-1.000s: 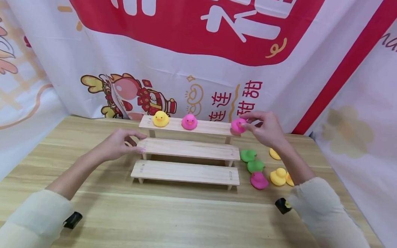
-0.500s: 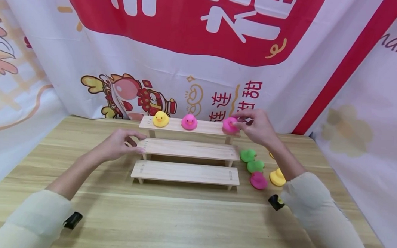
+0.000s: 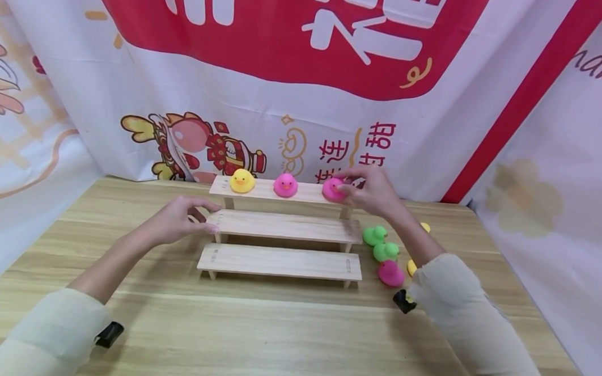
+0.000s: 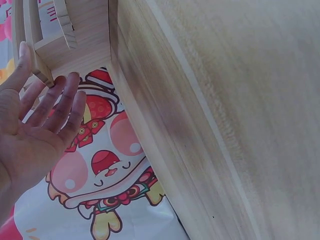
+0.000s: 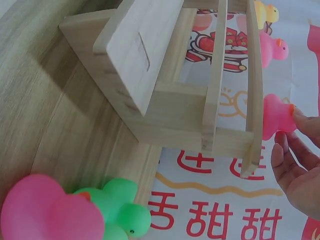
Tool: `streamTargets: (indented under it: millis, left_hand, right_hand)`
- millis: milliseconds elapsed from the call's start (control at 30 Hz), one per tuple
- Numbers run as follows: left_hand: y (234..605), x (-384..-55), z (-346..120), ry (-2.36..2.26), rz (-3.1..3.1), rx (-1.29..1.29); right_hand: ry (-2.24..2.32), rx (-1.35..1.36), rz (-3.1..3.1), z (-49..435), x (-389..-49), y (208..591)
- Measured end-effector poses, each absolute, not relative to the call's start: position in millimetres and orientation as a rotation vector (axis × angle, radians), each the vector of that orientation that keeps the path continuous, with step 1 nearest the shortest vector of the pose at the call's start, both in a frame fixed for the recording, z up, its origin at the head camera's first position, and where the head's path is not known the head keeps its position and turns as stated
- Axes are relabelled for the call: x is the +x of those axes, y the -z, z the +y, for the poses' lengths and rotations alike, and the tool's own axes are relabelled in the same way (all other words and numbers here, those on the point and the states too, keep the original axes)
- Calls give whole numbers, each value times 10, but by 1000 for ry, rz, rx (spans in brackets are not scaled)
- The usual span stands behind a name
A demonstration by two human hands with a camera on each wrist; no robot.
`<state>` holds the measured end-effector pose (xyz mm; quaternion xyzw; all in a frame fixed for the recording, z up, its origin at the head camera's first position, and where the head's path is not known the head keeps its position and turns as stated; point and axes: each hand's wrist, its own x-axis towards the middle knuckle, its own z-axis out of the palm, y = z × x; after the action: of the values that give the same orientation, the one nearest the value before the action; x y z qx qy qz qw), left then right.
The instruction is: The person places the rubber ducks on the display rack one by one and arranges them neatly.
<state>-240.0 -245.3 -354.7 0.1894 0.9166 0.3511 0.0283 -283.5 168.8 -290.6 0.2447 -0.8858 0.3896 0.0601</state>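
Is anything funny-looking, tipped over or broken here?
The backdrop cloth looks funny: its cartoon and big white characters lie sideways. Otherwise nothing stands out: the yellow duck and two pink ducks up top sit upright, one pinched by the right hand, and the wooden stand shows no visible damage.

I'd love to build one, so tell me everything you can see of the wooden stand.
The wooden stand looks like pale, grained wood: three narrow stepped shelves on end supports, with small dark marks near shelf ends. It stands upright on the table. On its top shelf sit a yellow duck and a pink duck; a second pink duck, held by the right hand, appears to touch it. The left hand pinches the left end of the middle shelf.
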Motion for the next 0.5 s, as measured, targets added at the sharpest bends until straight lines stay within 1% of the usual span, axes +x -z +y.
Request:
streamTargets:
  millis: [500]
  left_hand:
    - [3520,-2373,-2433,-1096,2820,585]
  right_hand:
    - [-1166,741,-2694,1543,-2884,2926]
